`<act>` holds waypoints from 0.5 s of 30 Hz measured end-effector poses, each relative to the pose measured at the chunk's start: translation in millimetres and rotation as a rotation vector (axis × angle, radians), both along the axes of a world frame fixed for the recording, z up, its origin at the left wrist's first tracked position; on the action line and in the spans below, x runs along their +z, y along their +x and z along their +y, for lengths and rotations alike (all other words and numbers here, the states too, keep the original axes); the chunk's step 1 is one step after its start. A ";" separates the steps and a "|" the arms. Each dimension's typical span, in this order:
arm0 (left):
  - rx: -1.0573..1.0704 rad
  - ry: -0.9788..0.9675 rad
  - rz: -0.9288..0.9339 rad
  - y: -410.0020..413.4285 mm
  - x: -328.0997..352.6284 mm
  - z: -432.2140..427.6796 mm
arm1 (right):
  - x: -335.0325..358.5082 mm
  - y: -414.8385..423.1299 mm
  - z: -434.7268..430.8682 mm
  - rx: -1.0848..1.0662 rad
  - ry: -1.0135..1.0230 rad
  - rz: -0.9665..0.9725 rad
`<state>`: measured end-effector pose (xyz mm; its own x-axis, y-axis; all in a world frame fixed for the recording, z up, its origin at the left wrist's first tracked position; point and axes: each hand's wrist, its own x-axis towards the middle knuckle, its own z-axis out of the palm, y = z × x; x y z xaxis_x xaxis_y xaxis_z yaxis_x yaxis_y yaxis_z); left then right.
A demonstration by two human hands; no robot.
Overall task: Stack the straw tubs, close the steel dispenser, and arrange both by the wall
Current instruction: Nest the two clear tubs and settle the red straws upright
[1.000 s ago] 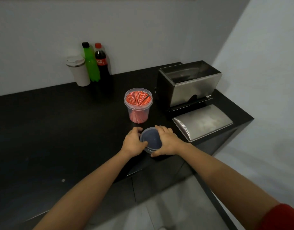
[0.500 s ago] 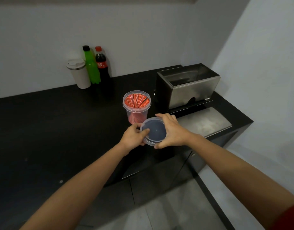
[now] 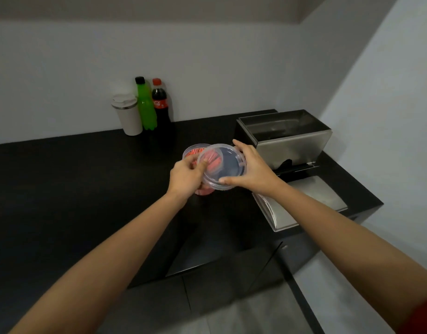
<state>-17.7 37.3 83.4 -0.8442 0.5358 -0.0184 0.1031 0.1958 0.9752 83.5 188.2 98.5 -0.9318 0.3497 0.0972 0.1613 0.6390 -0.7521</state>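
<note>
A clear lidded tub (image 3: pixel 228 165) is held in the air by both hands, tilted, partly over the open tub of red straws (image 3: pixel 192 150). My left hand (image 3: pixel 187 175) grips its left rim; my right hand (image 3: pixel 252 168) grips its right side. The straw tub stands on the black counter (image 3: pixel 75 179), mostly hidden behind the held tub and my left hand. To the right stands the steel dispenser (image 3: pixel 284 138) with its top open. Its curved steel lid (image 3: pixel 301 203) lies on the counter in front of it.
A white tumbler (image 3: pixel 127 114), a green bottle (image 3: pixel 146 104) and a cola bottle (image 3: pixel 160 104) stand against the back wall. A side wall runs along the right of the dispenser. The counter's front edge drops to dark cabinets and a grey floor.
Both hands have lifted the lidded tub off the counter's front edge and carried it up and away, over the straw tub.
</note>
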 end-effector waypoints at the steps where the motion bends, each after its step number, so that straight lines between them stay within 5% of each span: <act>1: 0.021 0.000 -0.001 -4.8 1.9 0.3 | 0.7 -6.4 -0.6 -0.022 -0.049 0.017; 15: 0.037 -0.301 0.213 -74.7 23.1 21.1 | -4.5 -99.8 11.1 -0.242 -0.041 0.003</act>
<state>-92.4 58.4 106.5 -0.8647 0.5023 0.0081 0.2854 0.4780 0.8307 -16.4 199.3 94.0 -0.8200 0.5667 0.0807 0.3042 0.5507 -0.7773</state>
